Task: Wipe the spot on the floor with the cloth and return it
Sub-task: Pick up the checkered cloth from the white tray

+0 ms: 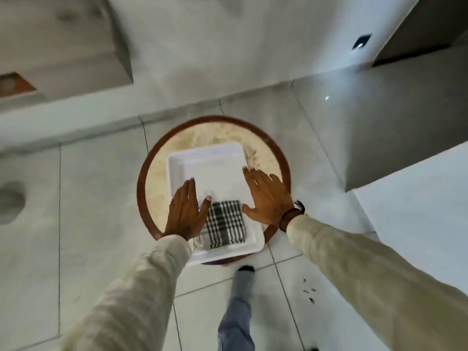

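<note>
Left hand (pixel 185 211) and right hand (pixel 267 198), fingers spread flat and holding nothing, flank the checked cloth (pixel 225 224); it lies folded between both thumbs in the white tray's (pixel 182 163) near end — left thumb nearest; floor spots (pixel 309 291) lie right.

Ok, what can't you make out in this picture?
Head view only:
- Cloth: its near-left corner is hidden by the left hand.
- Tray: its right rim is hidden by the right hand.
- Dark specks on the floor: too small to identify.
- Foot: blurred.
</note>
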